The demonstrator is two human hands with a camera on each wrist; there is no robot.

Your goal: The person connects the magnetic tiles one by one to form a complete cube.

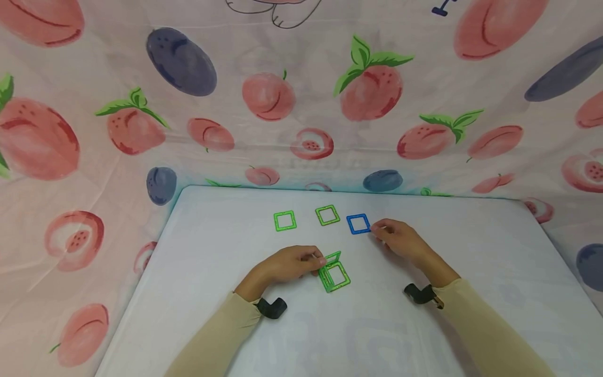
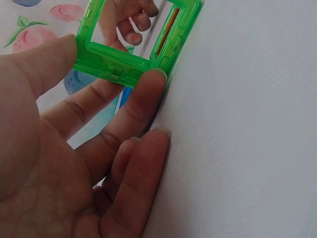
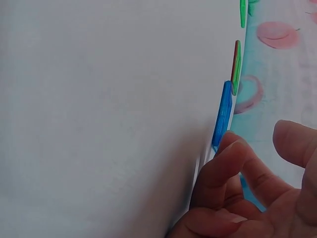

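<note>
While the white, flat-topped table (image 1: 377, 335) bears the work, your left hand (image 1: 293, 263) pinches the translucent green plastic square-frame assembly (image 1: 329, 283), probably steadying its upright sides; your right hand (image 1: 399, 236), thumb apart from bent fingers, meets the flat-lying blue plastic square frame (image 1: 361, 231), perhaps for purchase.

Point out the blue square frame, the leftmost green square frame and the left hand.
Blue square frame (image 1: 361, 232): head view, near edge.
Leftmost green square frame (image 1: 286, 229): head view, near edge.
Left hand (image 1: 293, 263): head view, back of the hand.
</note>
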